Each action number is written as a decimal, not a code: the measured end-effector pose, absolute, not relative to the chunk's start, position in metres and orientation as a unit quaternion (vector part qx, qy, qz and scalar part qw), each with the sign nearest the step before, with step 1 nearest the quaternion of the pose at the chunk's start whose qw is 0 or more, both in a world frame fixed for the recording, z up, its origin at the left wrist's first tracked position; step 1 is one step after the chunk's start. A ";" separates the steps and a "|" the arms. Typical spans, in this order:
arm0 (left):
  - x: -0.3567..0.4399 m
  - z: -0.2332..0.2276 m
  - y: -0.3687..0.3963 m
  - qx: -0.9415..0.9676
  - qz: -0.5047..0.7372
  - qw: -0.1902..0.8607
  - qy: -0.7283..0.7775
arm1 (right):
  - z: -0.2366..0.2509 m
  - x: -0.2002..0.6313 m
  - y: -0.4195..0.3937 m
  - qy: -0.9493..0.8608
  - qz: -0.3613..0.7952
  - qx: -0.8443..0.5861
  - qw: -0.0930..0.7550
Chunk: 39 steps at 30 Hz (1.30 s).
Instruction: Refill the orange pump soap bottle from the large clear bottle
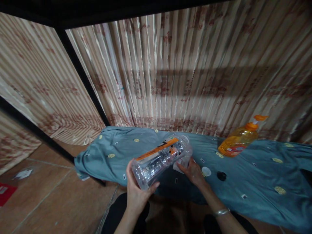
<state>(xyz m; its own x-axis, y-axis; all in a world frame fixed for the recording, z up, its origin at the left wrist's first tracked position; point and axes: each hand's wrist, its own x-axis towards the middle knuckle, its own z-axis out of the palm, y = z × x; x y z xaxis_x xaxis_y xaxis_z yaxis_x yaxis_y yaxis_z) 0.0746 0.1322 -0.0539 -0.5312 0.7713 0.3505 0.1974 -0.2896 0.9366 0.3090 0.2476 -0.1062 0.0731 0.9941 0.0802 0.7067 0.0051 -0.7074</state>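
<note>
A large clear plastic bottle [156, 164] with an orange and silver label is tilted in front of me, over the cloth-covered bench. My left hand [138, 193] grips it around its lower-left end, fingers behind and thumb in front. At the other end, my right hand [193, 172] is closed, pinching a thin white tissue-like piece [179, 166] against the bottle's side. Much of that white piece is hidden by the fingers and the bottle. Just right of my right hand, a round white cap [206, 171] and a small black object [221, 175] lie on the cloth.
The low bench is draped in a blue-green patterned cloth [258, 175]. An orange pump bottle [237, 139] stands on it at the right. Behind hangs a striped curtain [170, 74]. A black metal frame [80, 71] rises at left, and a red item [6, 194] lies on the tiled floor.
</note>
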 end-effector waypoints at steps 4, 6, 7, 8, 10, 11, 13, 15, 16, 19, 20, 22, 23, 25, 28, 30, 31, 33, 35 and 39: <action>0.074 -0.056 0.133 0.437 0.677 0.221 0.549 | -0.110 0.311 0.249 -0.638 0.235 -0.659 0.322; 0.074 -0.055 0.133 0.442 0.672 0.217 0.553 | -0.111 0.312 0.250 -0.637 0.238 -0.661 0.317; 0.074 -0.054 0.133 0.445 0.669 0.214 0.556 | -0.111 0.313 0.250 -0.638 0.242 -0.661 0.314; 0.074 -0.053 0.132 0.447 0.666 0.211 0.559 | -0.111 0.313 0.250 -0.638 0.244 -0.661 0.311; 0.073 -0.052 0.132 0.450 0.663 0.209 0.561 | -0.110 0.313 0.249 -0.636 0.247 -0.663 0.308; 0.073 -0.051 0.132 0.450 0.663 0.210 0.561 | -0.110 0.313 0.249 -0.635 0.247 -0.665 0.307; 0.074 -0.050 0.131 0.449 0.666 0.213 0.557 | -0.110 0.312 0.249 -0.630 0.245 -0.670 0.307; 0.074 -0.049 0.132 0.447 0.671 0.213 0.552 | -0.110 0.311 0.248 -0.627 0.242 -0.672 0.313; 0.074 -0.049 0.132 0.445 0.674 0.214 0.550 | -0.110 0.311 0.248 -0.625 0.240 -0.673 0.315; 0.076 -0.047 0.132 0.443 0.676 0.218 0.547 | -0.110 0.312 0.249 -0.630 0.237 -0.672 0.309; 0.076 -0.046 0.131 0.442 0.677 0.220 0.546 | -0.110 0.313 0.249 -0.634 0.239 -0.670 0.304; 0.077 -0.043 0.131 0.441 0.677 0.220 0.546 | -0.109 0.314 0.249 -0.638 0.244 -0.668 0.296; 0.077 -0.042 0.131 0.441 0.677 0.219 0.547 | -0.109 0.314 0.249 -0.639 0.245 -0.667 0.294; 0.077 -0.040 0.130 0.440 0.677 0.220 0.547 | -0.109 0.313 0.249 -0.638 0.243 -0.670 0.293; 0.078 -0.037 0.130 0.436 0.679 0.226 0.546 | -0.112 0.312 0.249 -0.634 0.230 -0.676 0.296; 0.079 -0.036 0.129 0.435 0.676 0.227 0.550 | -0.114 0.312 0.249 -0.635 0.224 -0.671 0.310; 0.079 -0.035 0.129 0.436 0.675 0.224 0.551 | -0.115 0.311 0.249 -0.637 0.222 -0.667 0.317; 0.080 -0.034 0.129 0.435 0.677 0.222 0.551 | -0.116 0.311 0.249 -0.636 0.222 -0.663 0.327; 0.080 -0.034 0.130 0.430 0.684 0.223 0.545 | -0.115 0.311 0.249 -0.632 0.227 -0.667 0.324; 0.081 -0.036 0.131 0.429 0.689 0.219 0.542 | -0.113 0.311 0.249 -0.631 0.245 -0.666 0.314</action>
<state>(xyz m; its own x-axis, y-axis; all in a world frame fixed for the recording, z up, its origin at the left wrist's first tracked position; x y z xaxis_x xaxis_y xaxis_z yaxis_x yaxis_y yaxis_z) 0.0807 0.1315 -0.0359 -0.5352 0.7670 0.3540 0.1634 -0.3172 0.9342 0.3113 0.2491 -0.1129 0.0844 0.9940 0.0700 0.6861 -0.0070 -0.7275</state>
